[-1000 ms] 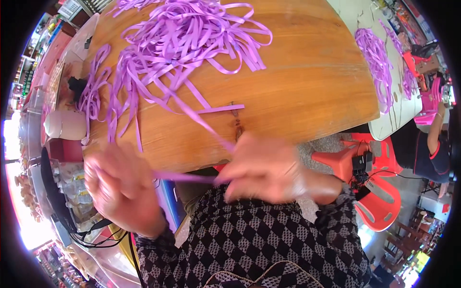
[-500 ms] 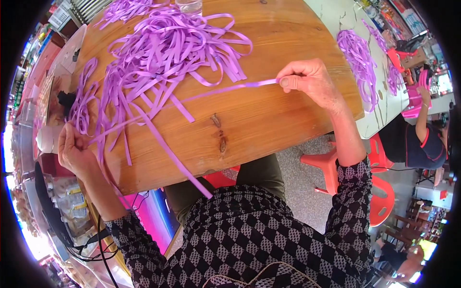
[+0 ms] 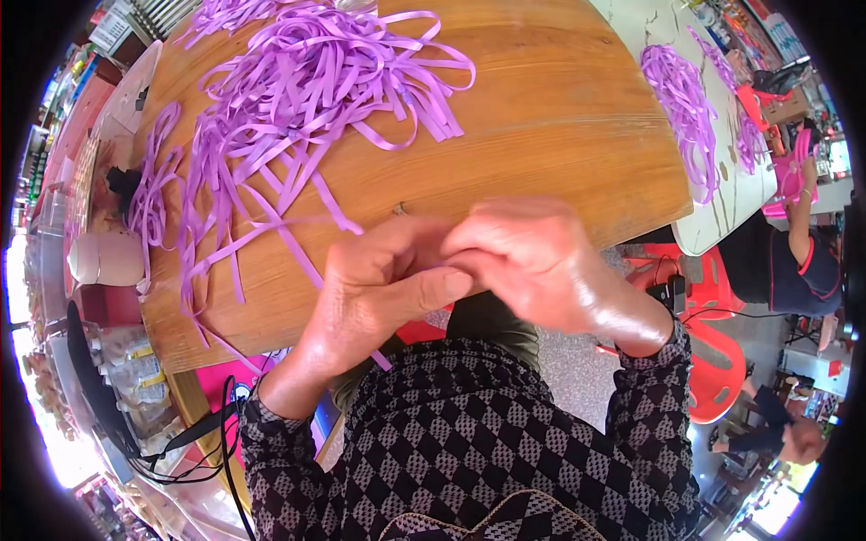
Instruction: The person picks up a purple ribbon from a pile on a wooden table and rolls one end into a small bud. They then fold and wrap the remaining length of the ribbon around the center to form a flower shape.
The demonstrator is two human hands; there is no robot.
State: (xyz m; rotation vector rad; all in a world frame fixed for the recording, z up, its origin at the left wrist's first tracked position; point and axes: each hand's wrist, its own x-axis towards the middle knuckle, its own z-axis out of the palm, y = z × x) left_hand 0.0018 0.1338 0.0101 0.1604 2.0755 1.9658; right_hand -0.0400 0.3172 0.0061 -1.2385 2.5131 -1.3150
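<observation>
My left hand (image 3: pixel 388 293) and my right hand (image 3: pixel 541 261) meet above the near edge of the wooden table (image 3: pixel 559 117), fingers curled and pressed together. A thin purple ribbon (image 3: pixel 311 219), smeared by motion, runs from the left toward my joined fingers. Where they grip it is hidden behind knuckles and thumbs. Another ribbon strand slants off the table edge, passing behind my left hand; its tip (image 3: pixel 381 361) shows below my wrist. Beyond my hands lies a big tangled heap of purple ribbons (image 3: pixel 316 81), with loose ends trailing toward me.
More purple ribbons (image 3: pixel 681 117) hang over a white marble-patterned table (image 3: pixel 717 221) at the right. Red plastic chairs (image 3: pixel 717 374) stand below it. A pale rounded container (image 3: pixel 106 259) sits left, above black cables (image 3: pixel 225 451). Another person's arm (image 3: pixel 801 212) shows at far right.
My hands, spread wide with a ribbon stretched between them before, have come together in front of me. The right moved left and nearer; the left moved right. The stretched ribbon has slackened.
</observation>
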